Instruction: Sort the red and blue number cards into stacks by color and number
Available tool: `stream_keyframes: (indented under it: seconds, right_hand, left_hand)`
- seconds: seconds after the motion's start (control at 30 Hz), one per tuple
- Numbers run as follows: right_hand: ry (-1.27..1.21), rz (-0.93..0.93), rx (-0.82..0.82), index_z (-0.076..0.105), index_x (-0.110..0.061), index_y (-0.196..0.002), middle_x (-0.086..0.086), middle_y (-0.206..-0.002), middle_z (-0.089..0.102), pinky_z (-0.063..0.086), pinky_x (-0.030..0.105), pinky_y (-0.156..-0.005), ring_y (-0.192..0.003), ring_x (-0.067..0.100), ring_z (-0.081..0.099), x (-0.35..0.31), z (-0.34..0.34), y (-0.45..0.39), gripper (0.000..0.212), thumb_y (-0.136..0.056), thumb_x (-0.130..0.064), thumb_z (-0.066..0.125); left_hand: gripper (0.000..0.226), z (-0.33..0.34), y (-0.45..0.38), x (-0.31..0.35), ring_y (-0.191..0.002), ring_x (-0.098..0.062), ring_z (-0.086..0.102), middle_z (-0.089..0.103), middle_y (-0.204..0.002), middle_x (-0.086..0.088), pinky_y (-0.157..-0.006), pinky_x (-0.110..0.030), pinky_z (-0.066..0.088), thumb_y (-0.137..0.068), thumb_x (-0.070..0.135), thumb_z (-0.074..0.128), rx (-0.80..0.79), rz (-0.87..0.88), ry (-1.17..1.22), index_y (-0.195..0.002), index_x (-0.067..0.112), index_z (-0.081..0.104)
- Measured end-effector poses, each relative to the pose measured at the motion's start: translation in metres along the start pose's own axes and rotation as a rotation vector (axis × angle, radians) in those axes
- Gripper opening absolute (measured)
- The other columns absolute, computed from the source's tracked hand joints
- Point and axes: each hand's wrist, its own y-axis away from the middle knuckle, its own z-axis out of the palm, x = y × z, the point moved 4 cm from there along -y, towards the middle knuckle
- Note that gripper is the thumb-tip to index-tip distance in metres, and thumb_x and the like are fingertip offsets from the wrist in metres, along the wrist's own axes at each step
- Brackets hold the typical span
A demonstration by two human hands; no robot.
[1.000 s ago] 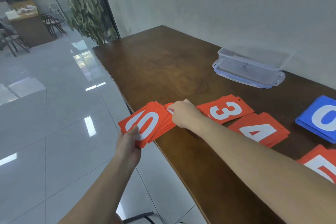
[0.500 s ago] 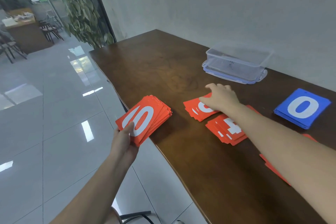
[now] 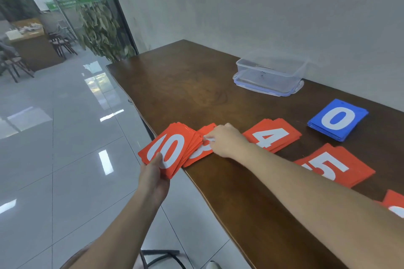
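Hiding the red 3 stack (image 3: 200,150): right hand (image 3: 226,141)

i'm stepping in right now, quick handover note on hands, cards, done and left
Left hand grips a red deck, 0 on top, off the table's edge.
Right hand pinches a red card beside the deck; its number is partly hidden.
Done: red 4 pile, red 5 pile, blue 0 pile; another red pile at the right edge, number unreadable.
Left: place the pinched card, then sort the deck.
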Motion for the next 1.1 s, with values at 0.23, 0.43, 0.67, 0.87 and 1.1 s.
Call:
stream_keyframes:
  seconds: [0.23, 0.43, 0.67, 0.87, 1.1]
  right_hand:
    - [-0.235, -0.106, -0.028, 0.044, -0.029, -0.148, 0.006, -0.137, 0.059, 0.051, 0.038, -0.099, -0.122, 0.028, 0.057, -0.025, 0.011, 0.031, 0.047, -0.102, -0.018, 0.046]
    - [-0.274, -0.012, 0.207, 0.051, -0.031, -0.141, 0.002, -0.145, 0.052, 0.038, 0.04, -0.111, -0.136, 0.025, 0.04, 0.029, -0.018, 0.032, 0.047, -0.096, -0.02, 0.047]
    - [-0.056, 0.418, 0.151, 0.036, -0.031, -0.15, 0.008, -0.155, 0.035, 0.03, 0.05, -0.112, -0.144, 0.035, 0.028, 0.134, -0.05, 0.039, 0.068, -0.09, -0.055, 0.057]
    - [-0.064, 0.415, 0.034, 0.043, -0.038, -0.147, 0.006, -0.154, 0.039, 0.032, 0.044, -0.11, -0.141, 0.035, 0.032, 0.132, -0.036, 0.053, 0.067, -0.085, -0.053, 0.062]
    - [0.055, 0.297, 0.093, 0.05, -0.04, -0.143, 0.007, -0.148, 0.045, 0.033, 0.041, -0.109, -0.136, 0.031, 0.035, 0.068, -0.006, 0.066, 0.06, -0.089, -0.067, 0.054]
  left_hand:
    - [0.044, -0.009, 0.02, -0.008, -0.098, -0.026, 0.072, 0.068, -0.118, -0.003, -0.08, -0.046, 0.061, -0.094, 0.023, 0.067, 0.139, 0.058, -0.096, -0.134, 0.027, 0.049]
    - [0.041, -0.004, 0.026, -0.005, -0.097, -0.026, 0.073, 0.07, -0.117, -0.003, -0.074, -0.044, 0.062, -0.094, 0.024, 0.067, 0.095, 0.056, -0.088, -0.132, 0.025, 0.053]
    - [0.034, 0.009, 0.029, -0.012, -0.092, -0.021, 0.076, 0.072, -0.117, -0.004, -0.073, -0.037, 0.063, -0.099, 0.022, 0.061, -0.012, -0.018, 0.017, -0.133, 0.021, 0.057]
    - [0.031, 0.019, 0.034, -0.018, -0.102, -0.022, 0.073, 0.073, -0.12, -0.005, -0.077, -0.037, 0.063, -0.101, 0.024, 0.058, -0.093, -0.064, 0.065, -0.131, 0.019, 0.059]
    - [0.035, 0.008, 0.046, -0.028, -0.094, -0.02, 0.075, 0.077, -0.104, -0.003, -0.078, -0.038, 0.062, -0.099, 0.024, 0.06, -0.081, -0.122, 0.052, -0.132, 0.012, 0.059]
